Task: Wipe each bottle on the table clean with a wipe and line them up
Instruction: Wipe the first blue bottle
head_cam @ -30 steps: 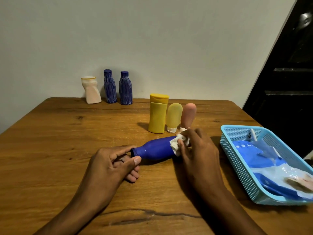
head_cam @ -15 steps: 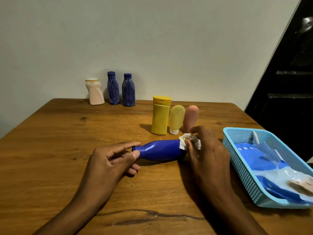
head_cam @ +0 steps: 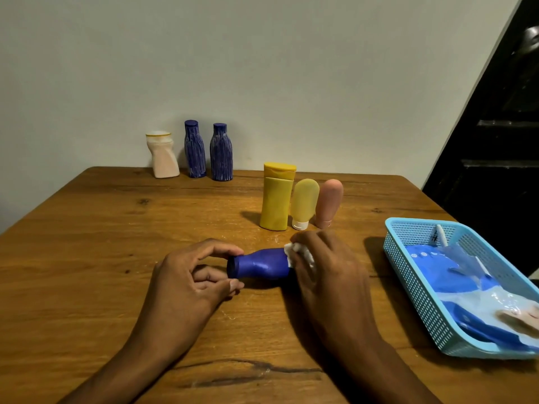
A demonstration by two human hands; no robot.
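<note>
Far left, against the wall: cream bottle [head_cam: 162, 155] and two streaked blue bottles [head_cam: 208, 151], upright, close in a row. Judged to be the line-up, already wiped (cannot confirm from surface).

Centre foreground: left hand [head_cam: 191, 282] pinches the cap end of the blue bottle [head_cam: 260, 263] between forefinger and thumb; remaining fingers curled beneath. Bottle lies on its side on the table [head_cam: 87, 243], cap pointing left, base toward the right hand.

Right hand [head_cam: 325, 268] is wrapped over the bottle's base end, fingers curled, pressing a crumpled white wipe [head_cam: 294, 252] against it. Only a small part of the wipe shows past the knuckles.

Behind the hands: yellow bottle [head_cam: 277, 196], pale yellow tube [head_cam: 304, 204] and pink tube [head_cam: 329, 203], standing touching or nearly so, mid-table. Probably awaiting wiping.

Far right: light blue basket [head_cam: 408, 275] holding a blue wipe packet [head_cam: 472, 290].

Step in hand: wiping the blue bottle, base end.

Next move, as I judge it: turn the bottle with the left pinch so the wipe covers the remaining surface, then stand it beside the rear row. Smooth rounded body may roll or slip; keep the cap grip firm.
</note>
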